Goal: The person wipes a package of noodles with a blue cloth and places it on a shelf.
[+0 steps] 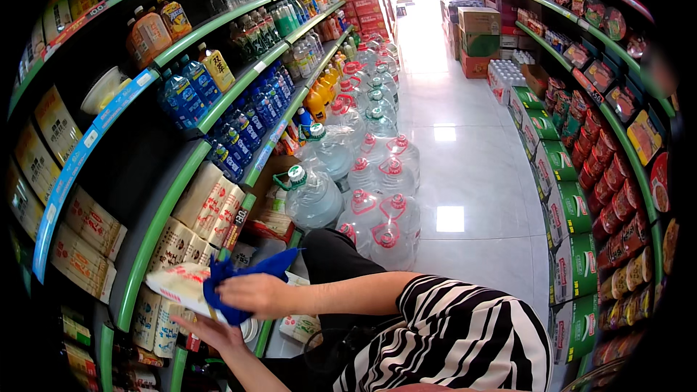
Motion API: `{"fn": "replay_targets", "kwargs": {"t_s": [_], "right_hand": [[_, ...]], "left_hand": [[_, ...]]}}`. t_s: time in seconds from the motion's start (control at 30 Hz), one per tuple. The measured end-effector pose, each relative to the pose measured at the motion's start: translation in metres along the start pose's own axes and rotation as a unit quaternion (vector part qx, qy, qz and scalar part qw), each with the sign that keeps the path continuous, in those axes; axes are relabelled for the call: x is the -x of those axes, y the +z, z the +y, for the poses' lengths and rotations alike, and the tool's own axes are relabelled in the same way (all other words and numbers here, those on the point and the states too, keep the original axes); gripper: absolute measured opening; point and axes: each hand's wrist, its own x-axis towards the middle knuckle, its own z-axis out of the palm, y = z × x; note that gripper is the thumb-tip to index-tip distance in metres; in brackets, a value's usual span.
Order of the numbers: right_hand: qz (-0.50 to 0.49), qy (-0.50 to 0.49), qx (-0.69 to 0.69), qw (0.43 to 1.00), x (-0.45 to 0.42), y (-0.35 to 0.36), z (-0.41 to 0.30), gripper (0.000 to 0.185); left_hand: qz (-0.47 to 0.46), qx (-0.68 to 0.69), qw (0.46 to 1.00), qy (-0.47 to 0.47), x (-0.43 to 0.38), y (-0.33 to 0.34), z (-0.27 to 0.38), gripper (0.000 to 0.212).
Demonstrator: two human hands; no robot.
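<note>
My left hand (209,332) supports a white package with red print (177,282) from below. Pressed against that package's near end is a blue cloth (231,305), which my right hand (253,295) holds bunched under its fingers. Just beyond the package, paper-wrapped bundles (209,204) with red and black characters stand stacked on a green-edged shelf. More wrapped bundles (155,316) sit below it, close to my left hand. Near my knee lies another pale printed package (301,326); my right forearm covers part of it.
Large clear water jugs (316,201) with green or red caps line the floor along the left shelves. Drink bottles (234,147) fill the shelves above. Green-and-white cartons (572,267) and red noodle cups (615,196) run along the right side. Stacked boxes (479,38) stand farther down the tiled aisle (479,174).
</note>
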Motion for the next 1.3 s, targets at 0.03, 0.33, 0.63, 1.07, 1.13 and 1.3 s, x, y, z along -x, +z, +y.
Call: {"fn": "replay_targets", "kwargs": {"t_s": [0.03, 0.33, 0.63, 1.07, 1.13, 1.3], "right_hand": [[-0.056, -0.053, 0.043, 0.996, 0.007, 0.003, -0.005, 0.057], [-0.348, 0.070, -0.145, 0.924, 0.002, 0.004, -0.011, 0.058], [-0.238, 0.217, -0.062, 0.945, -0.015, 0.065, 0.070, 0.056], [-0.086, 0.572, -0.401, 0.710, 0.025, 0.084, 0.052, 0.060], [-0.108, 0.610, -0.358, 0.699, 0.007, 0.078, 0.046, 0.064], [-0.074, 0.572, -0.285, 0.766, 0.030, 0.079, 0.079, 0.066]], "left_hand": [[0.004, -0.034, 0.998, 0.056, -0.002, 0.000, -0.011, 0.076], [0.006, 0.035, 0.999, 0.004, 0.017, -0.057, -0.044, 0.067], [0.043, -0.007, 0.999, -0.018, 0.036, -0.050, -0.038, 0.080], [0.008, -0.015, 0.999, -0.030, -0.020, -0.128, -0.015, 0.081], [0.019, -0.061, 0.997, -0.048, -0.027, -0.154, -0.008, 0.079], [0.078, -0.135, 0.978, -0.138, -0.030, -0.129, 0.001, 0.046]]}}
